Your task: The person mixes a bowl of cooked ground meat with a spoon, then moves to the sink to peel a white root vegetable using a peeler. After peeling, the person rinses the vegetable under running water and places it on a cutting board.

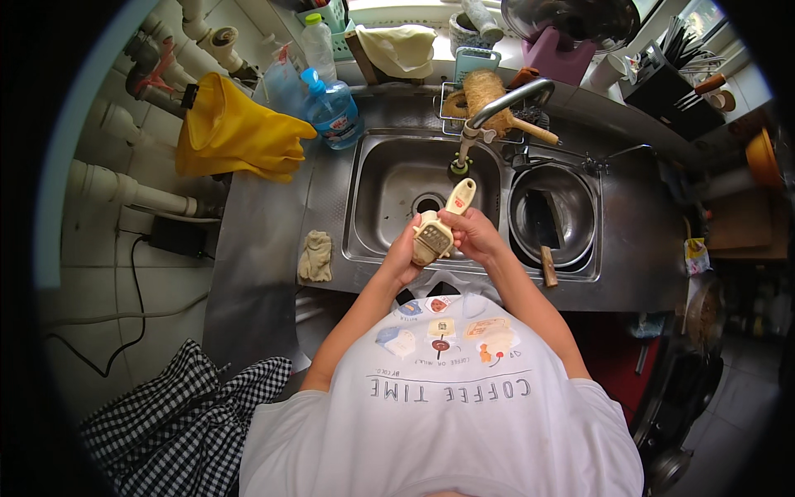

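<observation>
Both my hands hold a cream plastic hand grater over the front rim of a stainless steel sink. Its metal plate with holes faces up, and the handle points away from me. My left hand cups the head from the left; what its palm covers is hidden. With thumb and fingers, my right hand grips the neck where handle meets head. Beyond the handle's end, the tap's green-tipped spout hangs above the basin, and a drain lies below.
A steel bowl in the right basin has a wooden-handled cleaver across it. A folded cloth lies left of the sink. Yellow rubber gloves and a blue soap bottle stand back left. A loofah brush sits behind the tap.
</observation>
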`<state>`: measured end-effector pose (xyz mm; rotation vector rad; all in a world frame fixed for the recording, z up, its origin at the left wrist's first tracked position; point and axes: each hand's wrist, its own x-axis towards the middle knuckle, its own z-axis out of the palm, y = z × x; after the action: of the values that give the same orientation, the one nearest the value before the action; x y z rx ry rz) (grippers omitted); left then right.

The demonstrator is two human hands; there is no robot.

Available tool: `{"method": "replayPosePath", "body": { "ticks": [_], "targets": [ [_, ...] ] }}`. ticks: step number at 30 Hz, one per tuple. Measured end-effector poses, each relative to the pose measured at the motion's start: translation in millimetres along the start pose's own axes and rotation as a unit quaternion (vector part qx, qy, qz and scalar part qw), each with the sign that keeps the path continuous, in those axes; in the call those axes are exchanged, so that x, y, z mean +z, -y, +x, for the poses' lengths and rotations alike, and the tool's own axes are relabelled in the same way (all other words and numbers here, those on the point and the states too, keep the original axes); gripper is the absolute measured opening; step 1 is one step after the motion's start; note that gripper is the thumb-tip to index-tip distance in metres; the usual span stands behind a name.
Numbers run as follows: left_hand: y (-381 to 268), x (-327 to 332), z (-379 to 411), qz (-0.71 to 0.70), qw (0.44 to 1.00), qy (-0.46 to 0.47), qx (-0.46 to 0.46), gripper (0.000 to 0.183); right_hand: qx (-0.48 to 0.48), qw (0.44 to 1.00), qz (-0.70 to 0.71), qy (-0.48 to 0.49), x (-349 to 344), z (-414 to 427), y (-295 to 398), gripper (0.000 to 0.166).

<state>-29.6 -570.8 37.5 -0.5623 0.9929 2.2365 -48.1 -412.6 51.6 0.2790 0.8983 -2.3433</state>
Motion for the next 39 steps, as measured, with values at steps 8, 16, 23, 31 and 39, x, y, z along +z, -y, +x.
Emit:
{"method": "replayPosePath", "body": {
  "ticks": [8, 16, 23, 31, 39],
  "targets": [
    [-10.0, 7.9, -19.6, 0.083, 0.996, 0.014, -0.005, 0.045, -0.050, 0.995, 0.013, -0.086, -40.4, 18.2, 12.6, 0.011],
    [-13.4, 5.9, -19.8, 0.060, 0.998, 0.024, -0.001, 0.044, -0.079, 0.993, 0.033, -0.087, -18.6, -5.9, 16.7, 0.012],
    [-15.4, 16.9, -22.1, 0.075, 0.997, 0.029, 0.017, 0.042, -0.076, 0.994, -0.051, -0.057, 6.6, -11.1, 14.1, 0.013],
    [-14.2, -3.7, -20.3, 0.010, 0.991, 0.120, -0.052, 0.054, -0.115, 0.981, 0.023, -0.158, -61.6, 14.1, 9.0, 0.014],
    [-15.1, -4.0, -16.9, -0.074, 0.993, 0.079, -0.041, 0.061, -0.142, 0.971, -0.114, -0.157, -87.8, 20.8, -6.5, 0.017]
  ]
}}
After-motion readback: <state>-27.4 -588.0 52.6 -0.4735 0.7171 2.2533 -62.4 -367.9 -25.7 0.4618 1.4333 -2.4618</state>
